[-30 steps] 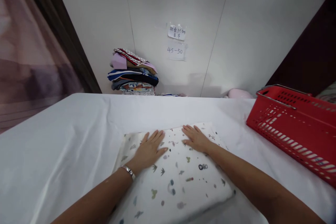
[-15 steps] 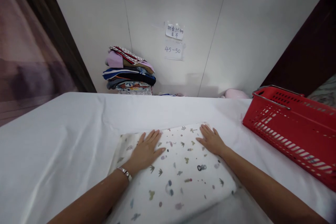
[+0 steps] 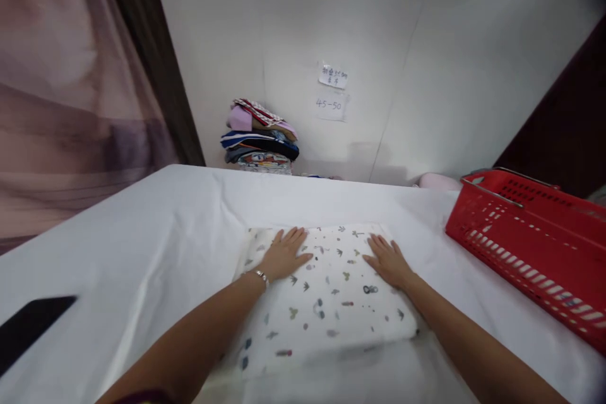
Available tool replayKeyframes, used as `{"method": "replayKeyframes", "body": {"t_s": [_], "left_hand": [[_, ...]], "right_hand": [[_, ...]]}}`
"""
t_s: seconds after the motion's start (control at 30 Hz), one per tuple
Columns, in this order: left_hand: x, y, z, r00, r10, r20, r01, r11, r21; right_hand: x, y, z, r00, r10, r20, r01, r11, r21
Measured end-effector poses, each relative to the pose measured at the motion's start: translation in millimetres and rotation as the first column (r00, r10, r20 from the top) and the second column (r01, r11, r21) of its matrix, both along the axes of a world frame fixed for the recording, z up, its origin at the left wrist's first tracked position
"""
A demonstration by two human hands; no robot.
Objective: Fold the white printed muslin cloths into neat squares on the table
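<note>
A folded white cloth (image 3: 326, 303) printed with small leaves and shapes lies on the white-covered table (image 3: 142, 233) in front of me. My left hand (image 3: 285, 254) rests flat on its far left part, fingers spread. A silver bracelet sits on that wrist. My right hand (image 3: 388, 260) lies flat on the far right part of the cloth, fingers stretched out. Neither hand holds anything.
A red plastic basket (image 3: 530, 246) with metal handles stands on the table at the right. A stack of folded clothes (image 3: 259, 142) sits against the back wall, under two paper notes (image 3: 331, 91). A dark flat object (image 3: 28, 328) shows at the left edge. A curtain hangs at the left.
The camera has pulled back and turned left, bringing the dark object into view. My right hand slid from the cloth's middle to its right side. The left hand stayed flat on the cloth.
</note>
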State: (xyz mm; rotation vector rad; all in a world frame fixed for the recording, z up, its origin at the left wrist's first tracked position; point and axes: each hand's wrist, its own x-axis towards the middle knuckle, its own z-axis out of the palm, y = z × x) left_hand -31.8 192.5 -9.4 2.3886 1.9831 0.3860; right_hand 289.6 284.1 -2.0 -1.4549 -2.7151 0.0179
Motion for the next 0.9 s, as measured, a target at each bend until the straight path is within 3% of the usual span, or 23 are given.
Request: {"method": "replayKeyframes", "body": {"t_s": [0.17,0.3,0.4,0.5,0.6,0.77,0.83,0.9], "left_hand": [[8,-8,12.0,1.0,0.029,0.007,-0.028,0.996,-0.087],[4,-36,19.5,0.985,0.169,-0.02,-0.17,0.985,-0.016],[-13,-66,16.2,0.951,0.308,-0.028,-0.308,0.951,0.006],[-30,-87,9.8,0.906,0.424,0.01,-0.421,0.901,-0.109],[-35,-92,6.9,0.884,0.465,0.045,-0.452,0.876,-0.167],[-35,-94,13.3,0.863,0.467,0.194,-0.442,0.883,-0.16],[-41,-95,17.4,0.799,0.526,0.29,-0.507,0.85,-0.145],[-50,-92,21.7,0.684,0.627,0.374,-0.617,0.77,-0.162]], "right_hand": [[12,1,-19.9,1.0,0.012,0.019,-0.012,1.0,0.013],[13,5,-25.5,1.0,0.012,0.021,-0.013,0.999,0.035],[12,4,-25.0,0.999,-0.005,0.033,0.005,1.0,0.02],[10,3,-22.1,0.998,-0.034,0.054,0.033,0.999,0.004],[6,2,-16.4,0.997,-0.043,0.069,0.044,0.999,-0.018],[11,-8,-9.9,0.994,-0.089,0.065,0.092,0.995,-0.043],[25,-14,-14.8,0.988,-0.151,0.029,0.151,0.989,0.004],[44,-19,-23.9,0.977,-0.209,-0.033,0.21,0.977,0.031]]}}
